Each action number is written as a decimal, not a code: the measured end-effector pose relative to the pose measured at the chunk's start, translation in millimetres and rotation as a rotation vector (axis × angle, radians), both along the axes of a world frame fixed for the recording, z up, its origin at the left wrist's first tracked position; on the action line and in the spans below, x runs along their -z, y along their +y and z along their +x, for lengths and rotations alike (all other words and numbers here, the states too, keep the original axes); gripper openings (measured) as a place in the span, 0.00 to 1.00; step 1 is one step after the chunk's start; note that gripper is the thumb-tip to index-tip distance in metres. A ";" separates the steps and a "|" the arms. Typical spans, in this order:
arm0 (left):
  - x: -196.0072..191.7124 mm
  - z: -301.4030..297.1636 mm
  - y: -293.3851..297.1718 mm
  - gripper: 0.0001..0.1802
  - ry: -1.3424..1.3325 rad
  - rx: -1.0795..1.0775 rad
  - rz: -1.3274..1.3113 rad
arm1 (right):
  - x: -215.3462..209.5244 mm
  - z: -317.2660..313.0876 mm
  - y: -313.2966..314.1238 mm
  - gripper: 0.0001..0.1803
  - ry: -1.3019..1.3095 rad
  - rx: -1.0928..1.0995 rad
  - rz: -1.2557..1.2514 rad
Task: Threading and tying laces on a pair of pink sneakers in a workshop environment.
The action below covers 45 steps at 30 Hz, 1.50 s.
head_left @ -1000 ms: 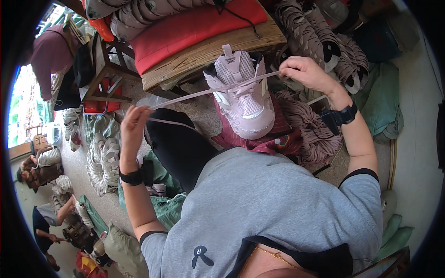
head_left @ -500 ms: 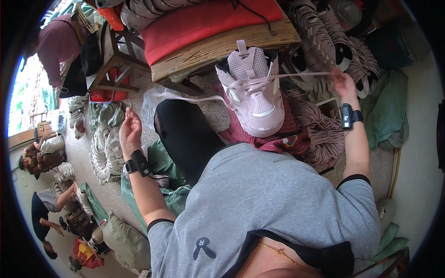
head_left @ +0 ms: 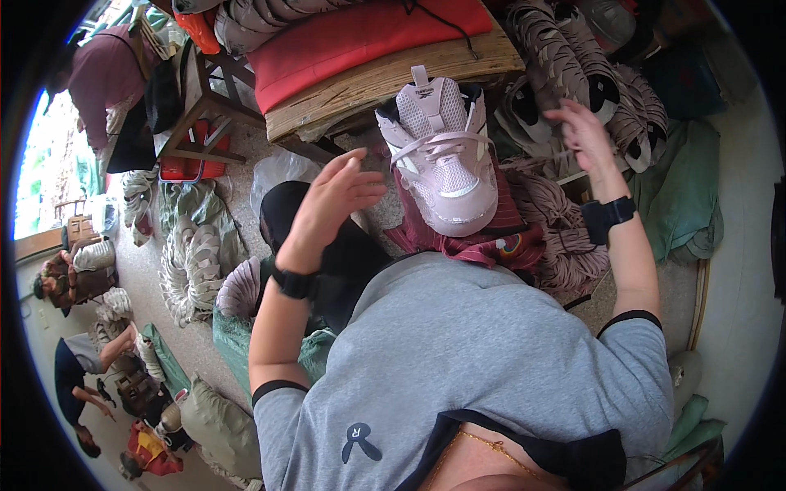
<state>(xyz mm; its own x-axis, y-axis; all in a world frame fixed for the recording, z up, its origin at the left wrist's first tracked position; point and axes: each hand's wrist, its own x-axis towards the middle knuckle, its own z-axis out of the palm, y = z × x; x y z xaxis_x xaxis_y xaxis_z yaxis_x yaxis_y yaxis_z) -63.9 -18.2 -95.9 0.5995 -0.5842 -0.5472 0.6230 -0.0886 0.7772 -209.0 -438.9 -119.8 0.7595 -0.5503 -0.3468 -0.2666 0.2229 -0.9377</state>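
Pale pink sneaker [head_left: 442, 155], centre of the frame and a little above the middle, toe pointing down toward the lower edge, tongue up toward the wooden bench [head_left: 385, 82]. Resting on a dark red cloth [head_left: 483, 237] spread over the lap. White lace [head_left: 438, 146] already crossed over the tongue in a couple of loose bands.

Left hand [head_left: 332, 200] up just left of the shoe, fingers [head_left: 360, 176] spread and slightly curled, palm turned toward the sneaker, grip released, nothing between the fingers. Close beside the shoe's side but apart from it. Black wristband [head_left: 295, 282] below it.

Right hand [head_left: 581, 135] raised to the right of the shoe, upper right of centre, blurred. Fingers bent as if pinching, possibly on a thin lace end, but too smeared to tell whether anything is grasped. Black watch [head_left: 610, 219] on that wrist.

Red cushion [head_left: 360, 37] lying along the bench at the top of the frame. Heaps of grey-brown shoe uppers [head_left: 573, 57] stacked in the upper right, more of them piled at middle left [head_left: 192, 262]. Green cloth [head_left: 679, 196] at the right edge. Grey t-shirt [head_left: 483, 368] filling the lower middle. Other people seated at the far left edge [head_left: 70, 274].
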 end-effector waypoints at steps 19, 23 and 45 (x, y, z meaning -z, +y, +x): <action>61.3 20.2 -34.7 0.08 0.444 -0.312 -0.197 | -67.0 57.9 122.6 0.04 -0.180 -0.664 -1.347; 61.8 6.1 -43.5 0.10 0.365 -0.285 -0.133 | -70.4 61.5 144.7 0.03 -0.107 -0.756 -1.832; 20.1 16.1 3.9 0.11 0.259 -0.427 -0.328 | -93.4 85.4 86.3 0.16 -0.298 -1.181 -1.246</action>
<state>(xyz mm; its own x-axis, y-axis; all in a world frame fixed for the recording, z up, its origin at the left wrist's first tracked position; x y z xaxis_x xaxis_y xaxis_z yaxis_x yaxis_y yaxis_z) -47.8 -14.3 -116.0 0.6893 -0.4840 -0.5391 0.7239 0.4302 0.5394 -123.6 -352.6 -26.5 0.8690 0.4938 0.0320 0.4590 -0.7801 -0.4251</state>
